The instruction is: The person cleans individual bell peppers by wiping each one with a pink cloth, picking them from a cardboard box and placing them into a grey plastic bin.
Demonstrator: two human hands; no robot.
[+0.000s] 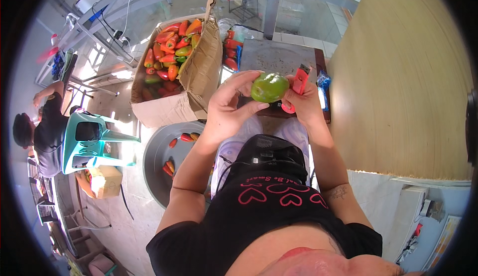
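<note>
A green pepper (269,87) is held up in front of me over a grey-topped low table (278,54). My left hand (233,106) grips one end of it, fingers above and thumb below. At its other end, my right hand (304,102) touches it with the fingertips and also holds a small red tool (301,80), whose kind I cannot tell. Another round red thing (288,108) shows just under the right fingers. An open cardboard box (160,108) of red, orange and green peppers (173,52) stands beyond my left hand.
A grey round tub (153,164) with several peppers is by my left arm. Red peppers (231,54) lie between box and table. A wooden panel (396,89) rises on the right. At far left, a person (48,134) sits on a turquoise plastic stool (84,141) near a small box (106,182).
</note>
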